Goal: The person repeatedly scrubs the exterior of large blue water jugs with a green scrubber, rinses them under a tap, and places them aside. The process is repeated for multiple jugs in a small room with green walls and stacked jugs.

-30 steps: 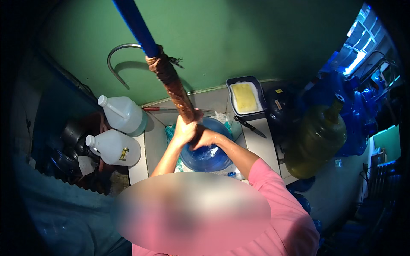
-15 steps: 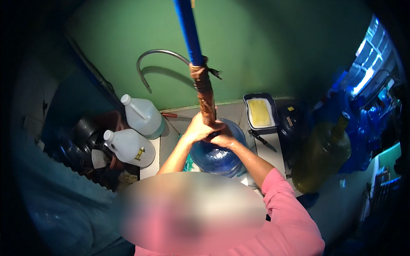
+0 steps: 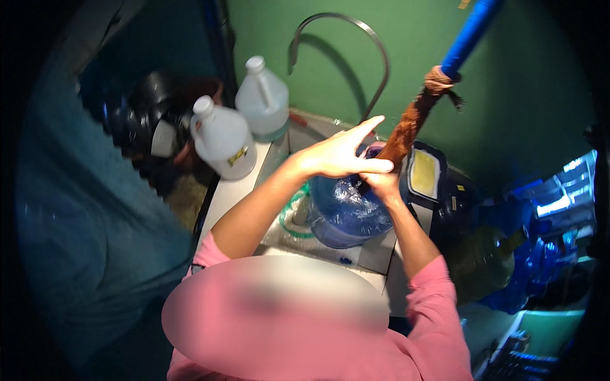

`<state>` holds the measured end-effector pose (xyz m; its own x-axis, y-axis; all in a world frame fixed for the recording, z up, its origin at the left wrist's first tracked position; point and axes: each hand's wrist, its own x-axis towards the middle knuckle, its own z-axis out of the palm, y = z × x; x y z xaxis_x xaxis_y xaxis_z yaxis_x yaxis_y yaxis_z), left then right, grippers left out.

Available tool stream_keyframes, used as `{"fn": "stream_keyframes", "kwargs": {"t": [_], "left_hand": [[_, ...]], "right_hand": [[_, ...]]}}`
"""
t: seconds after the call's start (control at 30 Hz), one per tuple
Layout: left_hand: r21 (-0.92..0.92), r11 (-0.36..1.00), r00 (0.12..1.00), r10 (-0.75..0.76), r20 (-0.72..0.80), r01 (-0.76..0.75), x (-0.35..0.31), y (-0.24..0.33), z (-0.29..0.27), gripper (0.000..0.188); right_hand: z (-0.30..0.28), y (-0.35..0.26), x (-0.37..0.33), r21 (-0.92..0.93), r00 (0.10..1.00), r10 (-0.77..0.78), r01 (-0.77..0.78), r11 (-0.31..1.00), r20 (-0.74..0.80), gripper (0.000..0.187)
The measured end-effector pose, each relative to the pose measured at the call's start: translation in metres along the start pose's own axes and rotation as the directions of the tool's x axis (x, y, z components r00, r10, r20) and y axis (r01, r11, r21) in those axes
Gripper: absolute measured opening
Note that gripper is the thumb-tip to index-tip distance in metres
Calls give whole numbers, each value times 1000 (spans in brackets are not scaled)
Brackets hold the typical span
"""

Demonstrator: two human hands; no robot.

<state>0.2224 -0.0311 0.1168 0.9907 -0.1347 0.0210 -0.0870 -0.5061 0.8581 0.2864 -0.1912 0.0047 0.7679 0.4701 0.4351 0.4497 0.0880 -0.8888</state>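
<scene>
A blue pole [image 3: 467, 38] with a brown, shaggy wrapped end [image 3: 406, 130], tied at its top, slants down to the mouth of a large clear-blue water jug [image 3: 352, 219]. Low on the brown end, at the jug's mouth, my right hand [image 3: 386, 187] is closed around it. My left hand [image 3: 340, 155] is held just beside and above, its thumb and fingers spread, with nothing in it. Between them the two hands hide the jug's mouth and the pole's lower tip. The jug stands in a pale tiled basin [image 3: 375, 260].
Two translucent white jugs [image 3: 225, 143] stand on the left ledge. A curved metal spout [image 3: 340, 16] rises by the green wall. On the right sits a dark tray holding a yellow sponge-like block [image 3: 424, 173]. Farther right are a yellowish big bottle [image 3: 486, 263] and blue bottles [image 3: 518, 273].
My left hand has let go of the brown end and spread its fingers. The pole now leans to the right, where it stood nearly upright. The whole view has also shifted and turned.
</scene>
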Motion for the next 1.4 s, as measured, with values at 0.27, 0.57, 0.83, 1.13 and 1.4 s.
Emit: {"fn": "stream_keyframes", "kwargs": {"t": [0.27,0.57,0.83,1.13,1.4], "left_hand": [[213,966,984,167,-68,-149,8,-35,41,59],[178,971,972,184,-144,-157,5,-41,43,58],[423,898,853,313,-417,-122,-14,-45,78,60],[167,986,875,55,-482,30,3,-35,70,27],[-147,763,613,371,-698,-629,56,-113,-61,75]], "right_hand": [[18,20,-22,111,997,8,0,994,-73,56],[11,34,-28,-21,994,-110,110,994,25,53],[-3,71,-45,-148,963,-267,269,952,38,70],[-3,71,-57,-74,978,-75,91,993,196,40],[-11,1,-42,199,978,66,-26,980,-197,30]]}}
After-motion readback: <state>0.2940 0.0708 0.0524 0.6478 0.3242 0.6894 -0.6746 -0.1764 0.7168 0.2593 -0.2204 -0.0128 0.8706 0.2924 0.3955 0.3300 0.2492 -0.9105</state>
